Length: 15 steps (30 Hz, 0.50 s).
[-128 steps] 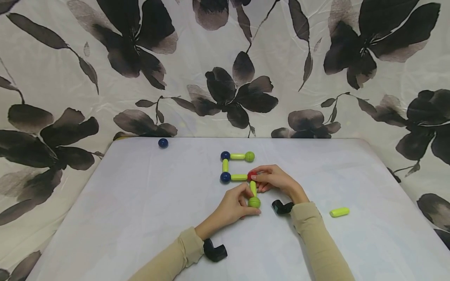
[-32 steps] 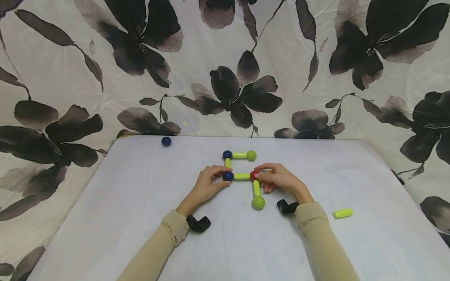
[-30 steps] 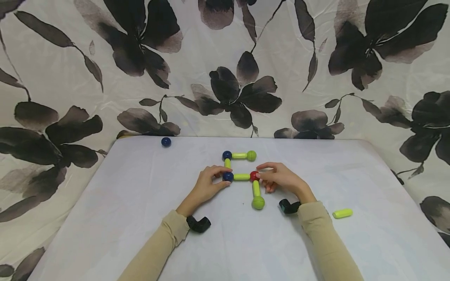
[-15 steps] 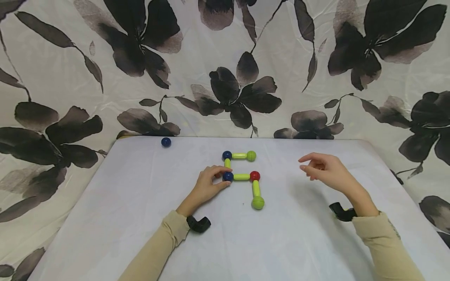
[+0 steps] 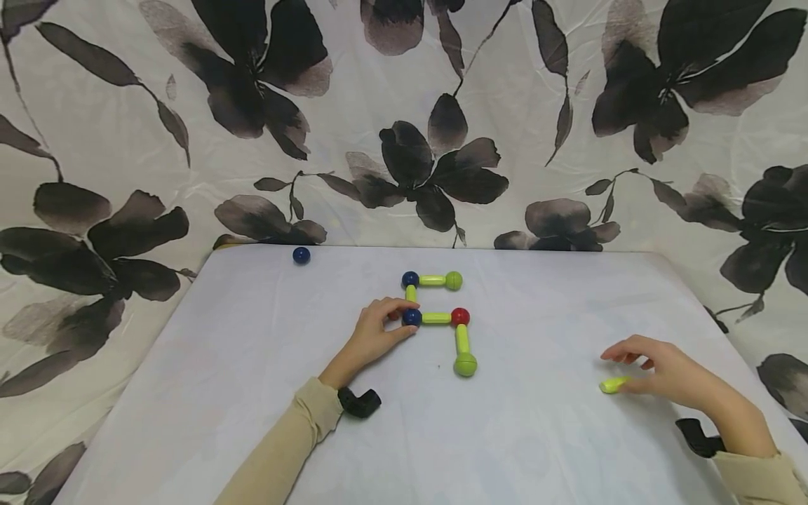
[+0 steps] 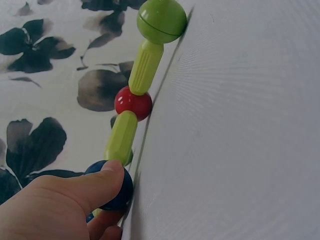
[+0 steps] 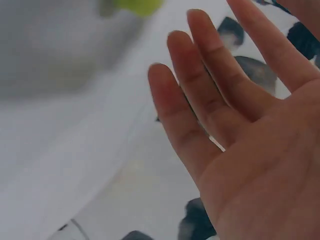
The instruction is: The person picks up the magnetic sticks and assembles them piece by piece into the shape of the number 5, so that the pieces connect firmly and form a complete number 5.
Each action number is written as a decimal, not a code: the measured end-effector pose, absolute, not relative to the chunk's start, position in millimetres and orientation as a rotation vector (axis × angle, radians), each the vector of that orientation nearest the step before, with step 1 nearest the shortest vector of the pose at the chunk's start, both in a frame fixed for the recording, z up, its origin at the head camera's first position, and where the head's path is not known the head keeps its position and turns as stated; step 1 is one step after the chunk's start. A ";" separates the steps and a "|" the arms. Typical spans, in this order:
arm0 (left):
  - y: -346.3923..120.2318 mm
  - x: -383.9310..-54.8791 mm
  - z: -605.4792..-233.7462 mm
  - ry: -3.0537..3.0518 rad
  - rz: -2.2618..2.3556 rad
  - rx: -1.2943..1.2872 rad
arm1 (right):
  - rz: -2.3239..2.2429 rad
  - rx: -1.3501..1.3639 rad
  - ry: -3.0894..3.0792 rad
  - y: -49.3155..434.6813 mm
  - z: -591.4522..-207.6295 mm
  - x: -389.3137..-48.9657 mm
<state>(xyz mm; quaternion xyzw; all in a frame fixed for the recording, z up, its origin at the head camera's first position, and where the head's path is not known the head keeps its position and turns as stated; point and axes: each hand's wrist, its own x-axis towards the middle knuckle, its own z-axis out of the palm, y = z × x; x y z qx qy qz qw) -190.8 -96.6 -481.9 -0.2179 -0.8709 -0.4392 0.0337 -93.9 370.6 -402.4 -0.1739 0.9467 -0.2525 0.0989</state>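
My left hand (image 5: 372, 335) pinches a dark blue ball (image 5: 412, 318) at the corner of a joined stick-and-ball figure; the thumb (image 6: 110, 180) lies across that ball in the left wrist view. From it a lime stick (image 5: 436, 318) runs to a red ball (image 5: 460, 317), then another stick (image 5: 463, 339) leads to a green ball (image 5: 466, 365). Over on the right, my right hand (image 5: 675, 375) hovers with fingers spread beside a loose lime stick (image 5: 612, 385), its thumb overlapping the stick's near end. The right wrist view shows an open palm (image 7: 270, 150), the stick (image 7: 141, 5) blurred.
The figure's upper part has a second blue ball (image 5: 410, 280), a lime stick (image 5: 432, 280) and a green ball (image 5: 454, 280). A lone blue ball (image 5: 301, 255) lies near the back left edge of the white table (image 5: 252, 393). Floral cloth (image 5: 404, 175) hangs behind.
My right hand has let go of the red ball and moved right and nearer, to the loose stick. My left hand went from the lower green ball to the corner blue ball and stays there.
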 end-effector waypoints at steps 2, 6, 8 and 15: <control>-96.8 -190.8 -482.3 -2.676 -1.349 -0.672 | -0.782 -0.493 2.771 375.8 -410.9 -89.9; -97.3 -190.9 -482.8 -2.677 -1.346 -0.666 | -0.841 -0.482 2.758 379.2 -421.6 -85.6; -97.3 -191.2 -483.2 -2.682 -1.345 -0.663 | -0.846 -0.481 2.773 379.0 -424.6 -85.5; -97.7 -191.3 -483.9 -2.667 -1.344 -0.681 | -0.821 -0.477 2.810 375.1 -428.4 -87.6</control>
